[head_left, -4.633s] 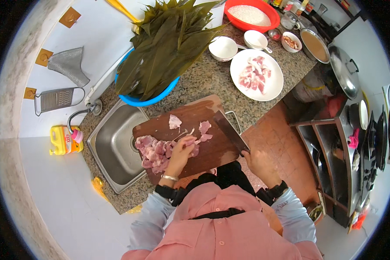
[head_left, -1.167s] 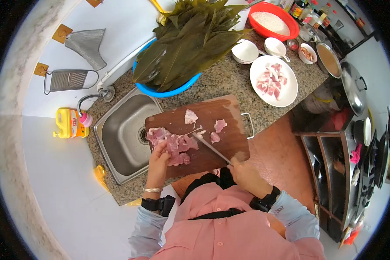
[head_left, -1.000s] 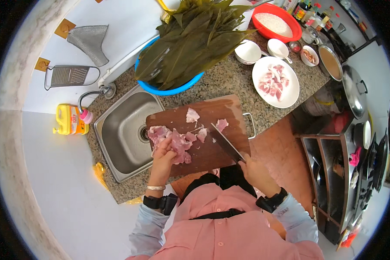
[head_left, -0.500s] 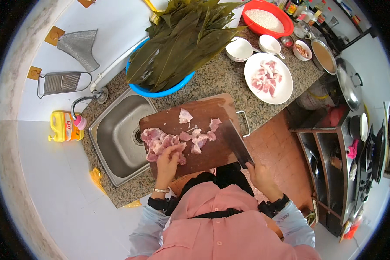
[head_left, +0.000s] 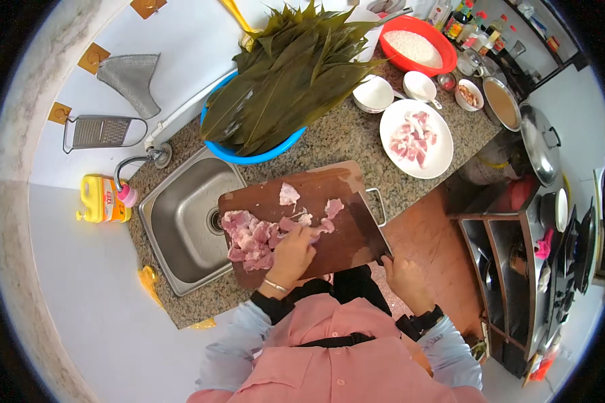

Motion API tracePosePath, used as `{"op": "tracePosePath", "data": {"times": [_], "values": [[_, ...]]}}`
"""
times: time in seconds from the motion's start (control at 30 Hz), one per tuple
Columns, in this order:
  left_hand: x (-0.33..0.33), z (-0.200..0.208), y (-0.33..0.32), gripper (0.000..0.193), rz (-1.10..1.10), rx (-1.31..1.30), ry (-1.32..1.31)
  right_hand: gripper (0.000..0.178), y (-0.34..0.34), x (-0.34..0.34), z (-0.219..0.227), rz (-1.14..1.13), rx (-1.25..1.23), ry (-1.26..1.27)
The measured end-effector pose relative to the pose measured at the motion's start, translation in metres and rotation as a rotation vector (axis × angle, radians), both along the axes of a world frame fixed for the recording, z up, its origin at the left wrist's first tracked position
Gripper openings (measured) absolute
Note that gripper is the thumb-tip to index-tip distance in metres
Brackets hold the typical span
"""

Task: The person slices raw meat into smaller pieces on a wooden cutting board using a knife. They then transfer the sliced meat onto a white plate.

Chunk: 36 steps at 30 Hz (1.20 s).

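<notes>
My left hand (head_left: 294,255) reaches over the brown cutting board (head_left: 262,195), its fingers curled onto pieces of raw meat near the middle; what lies under the fingertips is partly hidden. A heap of raw meat chunks (head_left: 247,240) covers the board's left part. One loose piece of meat (head_left: 289,194) lies toward the far edge, and another chunk (head_left: 333,207) lies to the right. My right hand (head_left: 407,281) is closed round the handle of a cleaver (head_left: 368,230), whose dark blade rests along the board's right side, beside the metal board handle (head_left: 379,205).
A steel sink (head_left: 181,221) lies left of the board. Beyond stands a blue basin (head_left: 262,157) heaped with long green leaves (head_left: 275,87). Farther right are a white plate (head_left: 444,144) of cut meat, small bowls and a red basin (head_left: 444,54) of rice. A shelf (head_left: 511,269) stands at right.
My left hand has moved right, from the large meat heap to the pieces in the middle of the board. The cleaver stays at the board's right side, in my right hand.
</notes>
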<state>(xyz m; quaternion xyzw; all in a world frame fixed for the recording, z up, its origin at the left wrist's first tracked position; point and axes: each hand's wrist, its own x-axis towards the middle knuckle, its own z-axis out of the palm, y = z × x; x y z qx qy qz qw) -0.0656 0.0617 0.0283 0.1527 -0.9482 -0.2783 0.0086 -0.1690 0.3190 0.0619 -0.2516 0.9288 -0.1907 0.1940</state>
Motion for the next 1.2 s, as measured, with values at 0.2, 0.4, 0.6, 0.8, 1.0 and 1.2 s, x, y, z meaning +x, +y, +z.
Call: {"op": "tracePosePath", "data": {"times": [0.2, 0.4, 0.6, 0.8, 1.0, 1.2], "values": [[-0.001, 0.014, -0.058, 0.029, -0.082, 0.202, -0.167, 0.026, -0.003, -0.001, 0.014, 0.003, 0.07, -0.032], [-0.043, -0.026, -0.077, 0.04, 0.332, -0.021, 0.154, 0.026, 0.006, -0.005, -0.004, 0.016, -0.045, -0.053], [-0.077, -0.015, -0.01, 0.038, -0.035, 0.105, 0.212, 0.029, 0.01, -0.01, -0.005, -0.023, -0.069, -0.166], [-0.071, -0.013, 0.006, 0.026, -0.255, -0.131, 0.077, 0.031, 0.004, -0.009, -0.012, -0.13, -0.131, -0.523], [-0.032, 0.009, -0.016, 0.026, -0.139, -0.274, 0.113, 0.03, 0.001, 0.004, -0.03, -0.046, -0.268, -0.489], [-0.033, 0.04, -0.024, 0.036, -0.082, -0.347, 0.097, 0.028, 0.01, -0.003, -0.033, -0.013, -0.287, -0.364]]}}
